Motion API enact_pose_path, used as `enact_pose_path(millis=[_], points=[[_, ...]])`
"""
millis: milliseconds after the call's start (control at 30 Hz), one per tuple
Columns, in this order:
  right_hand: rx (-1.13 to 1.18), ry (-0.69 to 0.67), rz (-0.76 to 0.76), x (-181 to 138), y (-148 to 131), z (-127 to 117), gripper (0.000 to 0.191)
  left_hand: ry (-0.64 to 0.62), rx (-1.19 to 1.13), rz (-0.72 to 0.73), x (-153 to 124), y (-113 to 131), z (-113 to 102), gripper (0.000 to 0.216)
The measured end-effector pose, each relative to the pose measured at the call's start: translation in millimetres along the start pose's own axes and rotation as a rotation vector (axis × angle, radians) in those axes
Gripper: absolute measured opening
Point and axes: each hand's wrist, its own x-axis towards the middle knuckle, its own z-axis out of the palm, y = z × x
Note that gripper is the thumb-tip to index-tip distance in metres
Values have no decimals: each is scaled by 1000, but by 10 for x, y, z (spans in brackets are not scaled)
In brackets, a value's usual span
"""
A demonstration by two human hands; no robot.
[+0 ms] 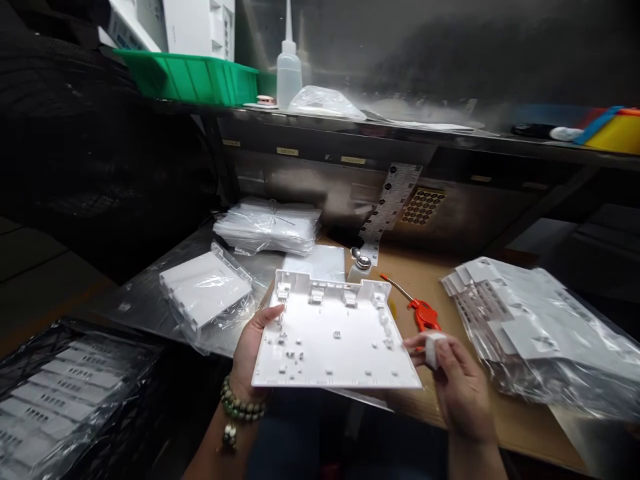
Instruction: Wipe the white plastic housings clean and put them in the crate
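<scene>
Brown desk [533,427], metal shelf [430,139] above; here's the white panel [350,363], longest left-to-right, raised edge [333,285] facing away, left fingers [270,315] gripping it, right fingers [449,358] pinching a small white piece [433,348]!

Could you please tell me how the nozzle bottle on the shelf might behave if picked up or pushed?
The bottle would probably tip easily, being tall and narrow. Looking like translucent plastic, it would likely give when squeezed. Its long, thin spout might bend if knocked.

A green-beaded bracelet [243,408] (charm [229,437] dangling) circles the left wrist [246,383], and the clothing [290,437] is dark blue
</scene>
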Motion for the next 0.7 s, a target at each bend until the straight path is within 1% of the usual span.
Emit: enact_pose_path(millis=[67, 100, 133, 167, 233, 267, 367, 400, 433, 533, 600, 700], points=[[-207, 154, -96, 32, -39, -13, 36, 159, -86, 50, -34, 37, 127, 59], [-292, 195, -150, 8, -71, 35, 35, 234, -116, 85, -37, 45, 192, 58], [-356, 190, -191, -47, -110, 120, 33, 284, -128, 116, -31, 44, 253, 57], [-389, 143, -215, -129, -154, 237, 32, 311, -130, 140, -18, 35, 308, 55], [-367, -36, -256, -335, -246, 533, 30, 306, -114, 154, 17, -9, 395, 51], [-335, -134, -303, -435, -292, 692, 30, 290, -108, 147, 33, -39, 429, 50], [-304, -417, -564, -637, -411, 1086, 26, 231, -126, 65, 56, -133, 508, 49], [-324, -475, -645, -667, -440, 1168, 27, 211, -139, 28, 54, -159, 529, 50], [-355, -505, -706, -683, -462, 1223, 27, 198, -153, -7, 49, -180, 548, 50], [-469, -495, -809, -692, -477, 1241, 26, 224, -175, -48, 38, -211, 580, 51], [-518, -510, -848, -680, -459, 1179, 26, 261, -186, -59, 49, -213, 572, 51], [-561, -568, -887, -640, -437, 1066, 28, 271, -209, -81, 91, -210, 524, 54]])
